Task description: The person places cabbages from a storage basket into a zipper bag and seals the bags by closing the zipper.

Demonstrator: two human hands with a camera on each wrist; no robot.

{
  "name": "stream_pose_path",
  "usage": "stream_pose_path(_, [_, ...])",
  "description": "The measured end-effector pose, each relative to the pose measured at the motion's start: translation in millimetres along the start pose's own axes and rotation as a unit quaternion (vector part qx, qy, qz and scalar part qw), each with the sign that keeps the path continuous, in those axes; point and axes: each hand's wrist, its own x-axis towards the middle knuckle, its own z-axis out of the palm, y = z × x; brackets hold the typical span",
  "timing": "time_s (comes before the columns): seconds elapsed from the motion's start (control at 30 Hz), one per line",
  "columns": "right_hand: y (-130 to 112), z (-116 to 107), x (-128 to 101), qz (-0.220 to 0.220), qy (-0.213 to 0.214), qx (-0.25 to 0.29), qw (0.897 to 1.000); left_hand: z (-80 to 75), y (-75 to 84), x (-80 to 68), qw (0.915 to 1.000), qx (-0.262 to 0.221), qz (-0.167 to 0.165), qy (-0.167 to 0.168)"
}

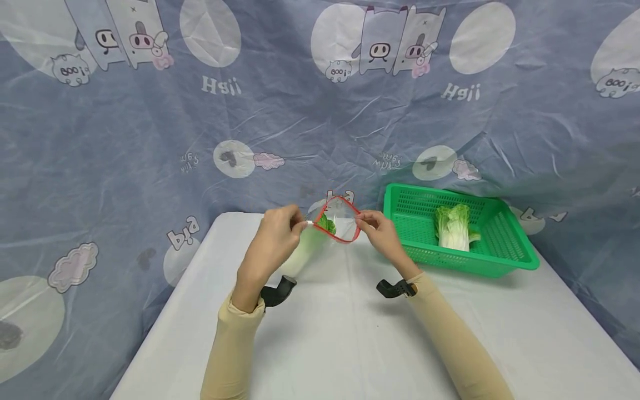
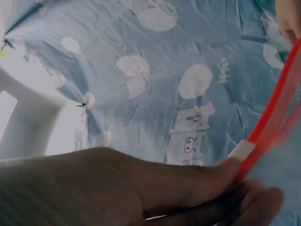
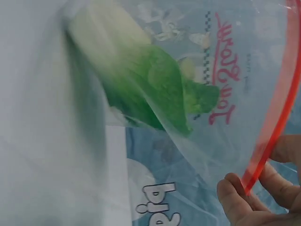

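Observation:
A clear zip bag (image 3: pixel 235 165) with a red zip edge (image 1: pixel 345 240) spreads between my two hands, its mouth gaping toward the head camera. My left hand (image 1: pixel 272 239) pinches the left end of the zip beside a white slider (image 2: pixel 242 149). At the other end, the thumb and fingers of my right hand (image 1: pixel 382 230) pinch the red strip. Through the film in the right wrist view shows a leafy vegetable (image 3: pixel 146 84) with a pale stalk and green leaves, lying inside the bag. From the head, only its green leaf tips show clearly through the mouth.
A green plastic basket (image 1: pixel 450 260) stands at the back right of the white table (image 1: pixel 345 333). In it sits a Chinese cabbage (image 1: pixel 455 230) with yellow-green leaves. A blue-grey printed curtain (image 1: pixel 300 122) hangs right behind the table. Black wrist mounts (image 1: pixel 280 291) jut from both sleeves.

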Motion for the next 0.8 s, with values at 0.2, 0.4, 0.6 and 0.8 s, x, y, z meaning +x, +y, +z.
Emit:
stream_pose_path(0.2, [14,2,-15,0.062,0.002,0.022,0.998,10.2,11.1,-6.6,0.9803,0.006,0.040,-0.194])
stream_pose_path(0.4, [22,2,-27,0.048,0.018,0.042,0.998,41.1,9.1,8.8,0.9679,-0.047,0.060,-0.240])
stream_pose_path(0.6, [10,2,-45,0.028,0.012,0.020,0.999,90.9,5.7,26.7,0.9958,-0.044,-0.006,-0.081])
stream_pose_path(0.8, [18,-6,-49,-0.001,0.009,-0.028,1.000,119.6,-1.4,34.7,0.9962,-0.044,-0.028,-0.069])
